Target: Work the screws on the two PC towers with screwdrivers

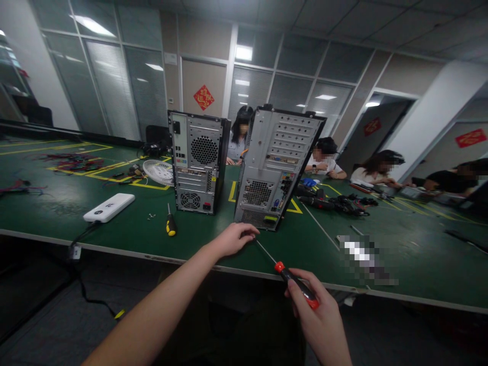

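Note:
My right hand (318, 310) is wrapped round the red and black handle of a screwdriver (297, 287), its thin shaft pointing up and left. At the shaft's tip, my left hand (232, 240) has its fingers curled together; whatever lies between them is too small to make out. Just beyond stands the larger computer tower (267, 162), upright, its back panel with slots and ports facing me. To its left is a smaller black computer tower (196, 168), also with its back towards me. A yellow and black screwdriver (171, 223) lies in front of that one, beside several small screws (151, 216).
A white power bank (110, 207) with a black cable lies left on the green table (213, 239). Behind it are loose wires (78, 161) and a white plastic basket (158, 172). Black cables (348, 203) lie to the right. Several people sit across the table.

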The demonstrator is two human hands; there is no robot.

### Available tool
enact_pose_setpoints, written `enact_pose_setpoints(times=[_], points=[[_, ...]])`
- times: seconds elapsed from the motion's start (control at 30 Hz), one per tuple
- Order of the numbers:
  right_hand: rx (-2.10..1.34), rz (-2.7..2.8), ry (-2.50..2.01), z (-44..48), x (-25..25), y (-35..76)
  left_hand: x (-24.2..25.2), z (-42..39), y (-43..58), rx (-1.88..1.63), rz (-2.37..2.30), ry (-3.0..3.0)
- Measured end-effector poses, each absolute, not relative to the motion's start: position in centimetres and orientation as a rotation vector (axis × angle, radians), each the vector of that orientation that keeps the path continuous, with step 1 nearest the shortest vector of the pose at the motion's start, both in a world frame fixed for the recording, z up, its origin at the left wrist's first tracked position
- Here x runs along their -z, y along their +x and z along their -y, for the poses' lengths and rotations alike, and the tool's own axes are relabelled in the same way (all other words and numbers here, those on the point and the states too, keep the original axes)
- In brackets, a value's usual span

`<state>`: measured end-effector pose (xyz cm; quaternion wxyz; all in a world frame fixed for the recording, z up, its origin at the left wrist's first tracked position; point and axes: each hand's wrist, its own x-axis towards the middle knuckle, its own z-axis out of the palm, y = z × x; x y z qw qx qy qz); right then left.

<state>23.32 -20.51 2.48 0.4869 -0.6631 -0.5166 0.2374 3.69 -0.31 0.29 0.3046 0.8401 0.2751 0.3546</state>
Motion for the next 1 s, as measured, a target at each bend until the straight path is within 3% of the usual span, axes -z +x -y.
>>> enact_pose_setpoints(times=[0.37, 0.63, 1.0], points=[[-0.549, 1.253, -1.583, 20.5, -1.9, 23.7, -0.7, 0.9, 3.6, -0.999, -0.732, 2.117], [-0.513, 1.191, -1.567, 20.9, -2.3, 24.3, -2.0, -3.6, 2.6, -1.600, -1.068, 1.439], [-0.495, 1.171, -1.514, 21.0, -2.5, 24.6, -2.8, -13.2, 5.7, -1.364, -1.063, 1.182]])
